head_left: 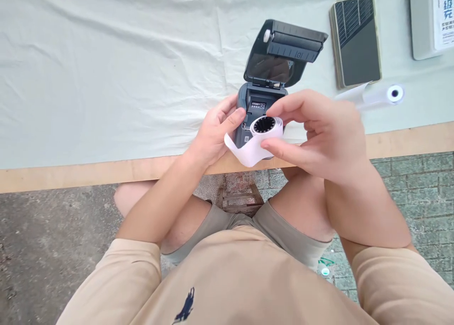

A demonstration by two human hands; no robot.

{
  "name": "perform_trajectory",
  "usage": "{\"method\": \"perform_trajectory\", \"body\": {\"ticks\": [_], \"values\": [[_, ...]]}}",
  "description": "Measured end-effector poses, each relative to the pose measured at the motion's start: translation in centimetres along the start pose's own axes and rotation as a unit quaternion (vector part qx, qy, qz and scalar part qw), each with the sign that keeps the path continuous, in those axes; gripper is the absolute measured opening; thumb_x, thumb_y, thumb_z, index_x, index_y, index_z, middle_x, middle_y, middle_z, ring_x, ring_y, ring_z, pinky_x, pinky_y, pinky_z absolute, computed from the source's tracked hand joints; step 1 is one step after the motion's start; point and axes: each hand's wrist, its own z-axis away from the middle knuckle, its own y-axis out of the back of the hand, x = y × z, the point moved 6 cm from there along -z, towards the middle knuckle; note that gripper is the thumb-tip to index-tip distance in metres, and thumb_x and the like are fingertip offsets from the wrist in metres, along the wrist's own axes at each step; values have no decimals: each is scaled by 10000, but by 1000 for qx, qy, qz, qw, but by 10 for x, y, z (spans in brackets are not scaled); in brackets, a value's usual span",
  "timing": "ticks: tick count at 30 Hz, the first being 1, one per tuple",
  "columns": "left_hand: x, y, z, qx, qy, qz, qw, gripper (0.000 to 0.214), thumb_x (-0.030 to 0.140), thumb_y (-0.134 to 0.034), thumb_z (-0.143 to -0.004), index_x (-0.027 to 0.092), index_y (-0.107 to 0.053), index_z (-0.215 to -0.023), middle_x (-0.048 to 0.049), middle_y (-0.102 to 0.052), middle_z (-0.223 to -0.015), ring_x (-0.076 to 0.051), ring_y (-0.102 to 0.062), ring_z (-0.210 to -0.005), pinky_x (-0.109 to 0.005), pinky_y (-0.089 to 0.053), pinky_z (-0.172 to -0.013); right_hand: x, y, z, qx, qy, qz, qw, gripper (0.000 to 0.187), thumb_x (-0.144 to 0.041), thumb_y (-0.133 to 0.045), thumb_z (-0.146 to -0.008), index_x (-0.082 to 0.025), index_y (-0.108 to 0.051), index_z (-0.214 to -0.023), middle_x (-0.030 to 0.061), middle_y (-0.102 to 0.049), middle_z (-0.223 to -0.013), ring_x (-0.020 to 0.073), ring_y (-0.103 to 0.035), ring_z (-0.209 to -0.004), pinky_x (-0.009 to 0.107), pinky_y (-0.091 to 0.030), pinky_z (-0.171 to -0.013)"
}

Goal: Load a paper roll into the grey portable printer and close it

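Observation:
A small dark label printer (262, 95) stands near the table's front edge with its hinged lid (283, 50) raised. My left hand (218, 131) is wrapped round the printer's left side, its thumb on the rim of the open bay. Between the thumb and forefinger of my right hand (315, 131) is a paper roll (253, 147) with a black toothed core. The roll is over the front part of the bay, and its loose end curls out to the left. Whether the roll touches the bay floor, I cannot tell.
To the right lie a smartphone (358, 41) in a clear case and another white paper roll (383, 97). A grey-white box (425, 24) with blue print is at the far right corner. Pale cloth (106, 79) covers the table up to its wooden edge (88, 171).

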Motion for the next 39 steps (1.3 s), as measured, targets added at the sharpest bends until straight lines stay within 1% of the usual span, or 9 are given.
{"method": "perform_trajectory", "body": {"ticks": [4, 8, 12, 18, 21, 26, 31, 36, 39], "values": [[0, -1, 0, -20, -2, -6, 1000, 408, 578, -825, -878, 242, -748, -1096, -49, -796, -1259, -348, -678, -1411, -422, -659, -1041, -2, 0, -2, 39, 54, 142, 988, 211, -260, -678, -955, -288, -694, -1164, -4, -815, -1045, 243, -778, -904, 423, -581, -757], [-1, 1, 0, -15, -9, -11, 1000, 405, 576, -807, -900, 260, -753, -1147, -37, -798, -1271, -334, -672, -1422, -423, -658, -1082, 6, -6, -6, 35, -4, 202, 979, 215, -282, -650, -1007, -306, -661, -1220, 36, -804, -1124, 297, -733, -998, 501, -489, -881], [0, 0, 1, -17, -19, 9, 1000, 340, 504, -792, -935, 253, -765, -1164, -36, -797, -1286, -319, -674, -1424, -400, -671, -1068, 16, -16, -10, 3, -65, 197, 978, 193, -250, -685, -969, -296, -592, -1131, 18, -783, -1229, 299, -717, -1074, 511, -447, -937], [-1, 1, 2, -15, -13, 16, 1000, 334, 489, -795, -936, 232, -754, -1144, -55, -805, -1238, -315, -727, -1344, -391, -678, -1028, 26, -22, -13, 7, -67, 184, 981, 199, -287, -697, -962, -301, -525, -1062, 13, -789, -1239, 262, -738, -1010, 512, -454, -947], [-2, 1, 2, -12, -1, 8, 1000, 378, 523, -813, -910, 230, -740, -1138, -63, -800, -1234, -324, -740, -1318, -413, -676, -1029, 24, -18, -12, 14, -46, 197, 979, 117, -368, -660, -995, -282, -581, -995, 44, -789, -1222, 286, -721, -1065, 515, -440, -947], [-2, 1, 2, 0, 11, 19, 1000, 461, 546, -848, -862, 222, -721, -1164, -61, -795, -1242, -322, -726, -1327, -424, -659, -1064, 11, -13, -3, 18, 67, 182, 981, 291, -475, -629, -1014, -261, -658, -819, 4, -769, -935, 270, -691, -1005, 480, -382, -919], [-3, 7, 3, -12, -21, -21, 999, 569, 557, -900, -791, 233, -715, -1221, -55, -763, -1322, -315, -694, -1359, -379, -634, -1083, 11, -23, 9, -22, 93, 163, 982, 207, -412, -617, -1037, -280, -670, -885, -33, -776, -919, 238, -685, -1023, 456, -349, -891], [-7, 14, 5, -21, -46, -84, 995, 708, 422, -989, -694, 277, -690, -1320, -52, -728, -1373, -325, -734, -1277, -348, -660, -970, 10, -18, 11, 19, 108, 133, 985, 155, -397, -618, -1012, -291, -645, -902, -26, -765, -865, 250, -719, -1013, 466, -437, -877], [-5, 13, 6, -6, -36, -99, 994, 760, 454, -999, -666, 275, -684, -1335, -56, -743, -1344, -352, -739, -1275, -383, -675, -978, 13, 0, 8, 129, 111, 54, 984, 106, -399, -597, -999, -296, -611, -977, 17, -698, -862, 242, -703, -911, 460, -526, -822]]}}
